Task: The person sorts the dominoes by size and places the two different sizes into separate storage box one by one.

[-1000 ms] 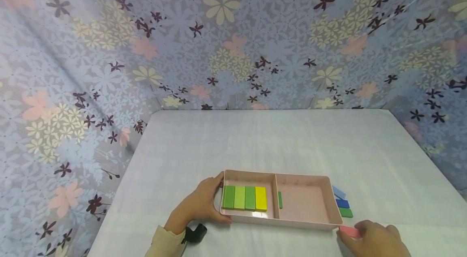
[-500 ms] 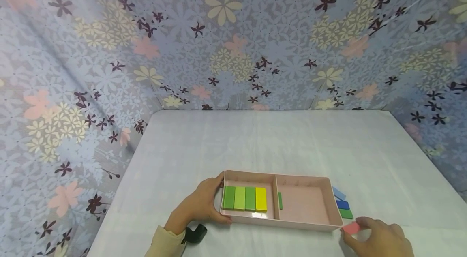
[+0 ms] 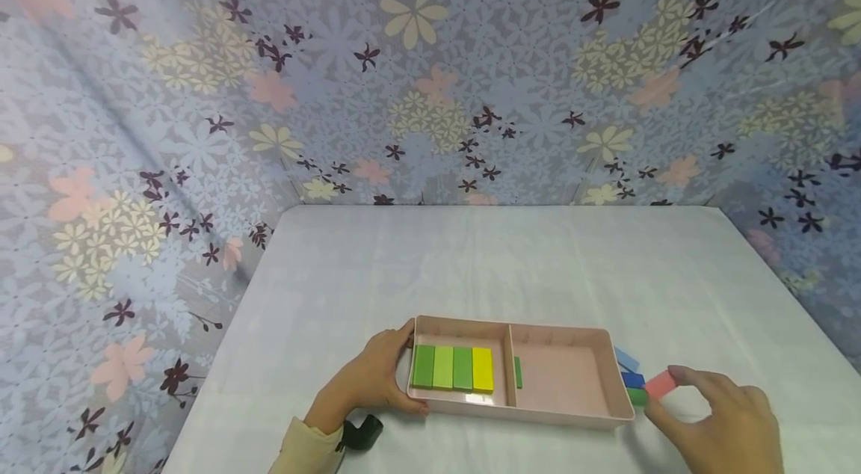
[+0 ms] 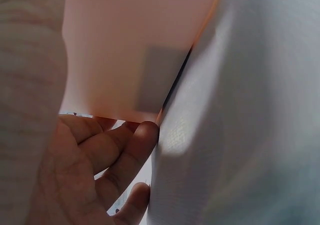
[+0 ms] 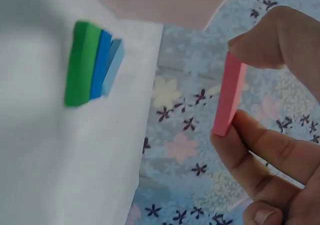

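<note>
My left hand (image 3: 380, 373) grips the left end of a pale pink two-compartment box (image 3: 561, 369), fingers at its back corner and thumb at its front. In the left wrist view, fingertips sit against the box wall (image 4: 105, 50). A pink block (image 3: 660, 384) is pinched on end between the thumb and fingers of my right hand (image 3: 729, 414), raised just right of the box. The right wrist view shows this block (image 5: 230, 95) held by its two ends. Green and yellow blocks (image 3: 482, 369) stand in a row in the left compartment. One narrow green block (image 3: 518, 372) is against the divider in the right compartment.
Beside the box's right end lie a light blue block (image 3: 627, 359), a blue block (image 3: 633, 380) and a green block (image 3: 636, 397). A black device (image 3: 363, 432) is at the left wrist. Flowered cloth (image 3: 430, 85) rises behind the white table (image 3: 498, 257).
My right hand has lifted the pink block from near the box's front right corner, upward and a little right, tilting it. The left hand and box have stayed put.
</note>
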Demonstrator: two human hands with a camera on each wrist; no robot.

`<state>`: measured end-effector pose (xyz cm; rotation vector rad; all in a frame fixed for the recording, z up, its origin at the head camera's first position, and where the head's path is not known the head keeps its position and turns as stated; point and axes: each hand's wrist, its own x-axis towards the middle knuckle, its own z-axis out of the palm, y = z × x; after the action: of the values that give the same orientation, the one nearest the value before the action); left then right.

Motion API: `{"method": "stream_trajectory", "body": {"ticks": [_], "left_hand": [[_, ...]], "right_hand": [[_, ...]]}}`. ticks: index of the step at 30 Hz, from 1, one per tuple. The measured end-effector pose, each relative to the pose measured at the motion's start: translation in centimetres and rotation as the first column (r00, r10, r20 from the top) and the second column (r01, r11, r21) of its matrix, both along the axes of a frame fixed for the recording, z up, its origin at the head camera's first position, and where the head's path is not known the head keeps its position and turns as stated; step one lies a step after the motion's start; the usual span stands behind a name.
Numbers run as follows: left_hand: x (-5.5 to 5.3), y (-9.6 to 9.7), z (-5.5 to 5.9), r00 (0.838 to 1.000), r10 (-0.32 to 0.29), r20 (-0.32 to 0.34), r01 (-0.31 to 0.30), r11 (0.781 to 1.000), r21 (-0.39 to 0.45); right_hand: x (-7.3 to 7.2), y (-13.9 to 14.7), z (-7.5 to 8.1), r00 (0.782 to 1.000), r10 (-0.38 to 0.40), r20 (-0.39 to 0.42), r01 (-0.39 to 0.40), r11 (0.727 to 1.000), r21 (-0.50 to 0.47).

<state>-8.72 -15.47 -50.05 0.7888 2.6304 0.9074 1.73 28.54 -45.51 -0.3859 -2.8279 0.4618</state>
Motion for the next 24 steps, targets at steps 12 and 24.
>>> {"method": "stream_trajectory", "body": {"ticks": [12, 24], "left_hand": [[-0.2, -0.1, 0.1, 1.000, -0.004, -0.017, 0.004, 1.000, 0.005], [0.1, -0.2, -0.2, 1.000, 0.009, -0.001, -0.009, 1.000, -0.014]], "right_hand": [[-1.6, -3.4, 0.4, 0.965, 0.144, -0.221, -0.156, 0.987, -0.038], [-2.9, -5.3, -1.5, 0.839, 0.317, -0.442, -0.378, 0.924, -0.056]]}}
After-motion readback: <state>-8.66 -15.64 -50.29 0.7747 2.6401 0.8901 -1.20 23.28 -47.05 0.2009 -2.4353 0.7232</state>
